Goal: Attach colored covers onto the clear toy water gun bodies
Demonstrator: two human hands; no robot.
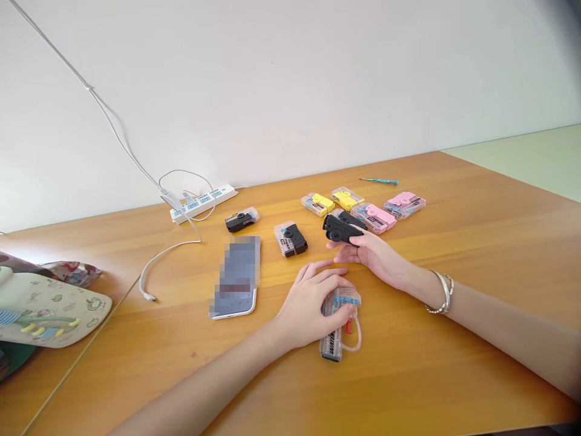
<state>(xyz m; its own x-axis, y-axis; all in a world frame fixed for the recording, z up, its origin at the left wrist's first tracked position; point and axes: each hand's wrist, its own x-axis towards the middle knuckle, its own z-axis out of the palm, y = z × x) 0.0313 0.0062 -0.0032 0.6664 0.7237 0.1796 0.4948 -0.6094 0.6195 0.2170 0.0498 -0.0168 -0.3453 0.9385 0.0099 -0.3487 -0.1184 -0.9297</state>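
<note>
My left hand [313, 303] rests over a clear toy water gun [334, 345] with a red trigger and blue inner part, thumb on its near side and fingers bent across its top. My right hand [370, 251] holds a black plastic piece [341, 231] between thumb and fingers, just above the table. Behind that piece lies a black and clear folded toy [350, 218], partly hidden. To the left sit two more black and clear toys [291, 238]. Yellow ones [323, 204] and pink ones [376, 218] lie behind my right hand.
A phone [235, 278] lies left of my left hand. Farther back are a white power strip [204, 203] with cables and a small screwdriver [384, 181]. A patterned item [54, 309] is at the left edge.
</note>
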